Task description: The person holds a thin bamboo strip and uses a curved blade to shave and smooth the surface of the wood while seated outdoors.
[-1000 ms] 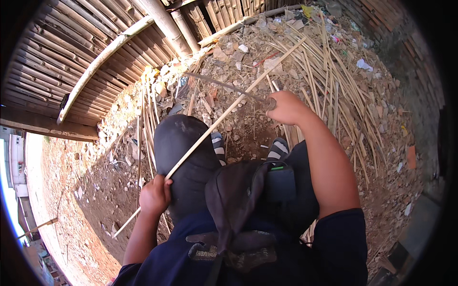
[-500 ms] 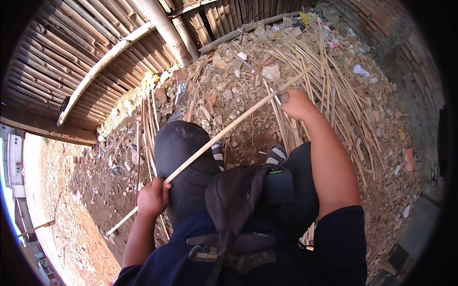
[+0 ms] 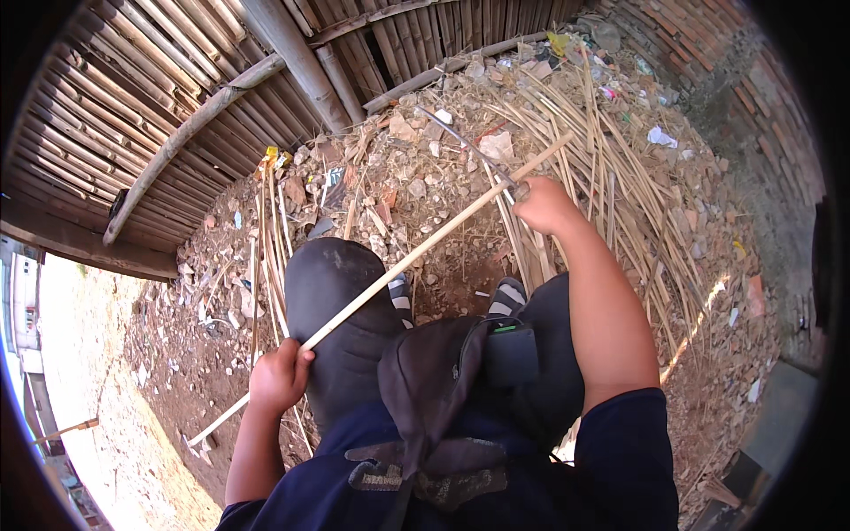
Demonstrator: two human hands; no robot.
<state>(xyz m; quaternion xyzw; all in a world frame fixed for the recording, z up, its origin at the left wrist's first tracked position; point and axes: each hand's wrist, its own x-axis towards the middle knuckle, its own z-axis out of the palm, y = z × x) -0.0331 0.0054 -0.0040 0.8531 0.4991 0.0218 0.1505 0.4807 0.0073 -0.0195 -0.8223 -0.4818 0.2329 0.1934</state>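
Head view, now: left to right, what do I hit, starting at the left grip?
Left grip on the pale strip → striped left footwear → right grip on the bladed tool → white scrap → reddish piece near the right edge.

The earthen ground (image 3: 181,363) is strewn with stones (image 3: 417,188); on its right side, long pale strips (image 3: 633,208) are heaped loosely, with a crumpled white scrap (image 3: 660,137) and a reddish brick-like piece (image 3: 754,296) lying near them, while a smaller group of strips (image 3: 269,234) is laid out on the left
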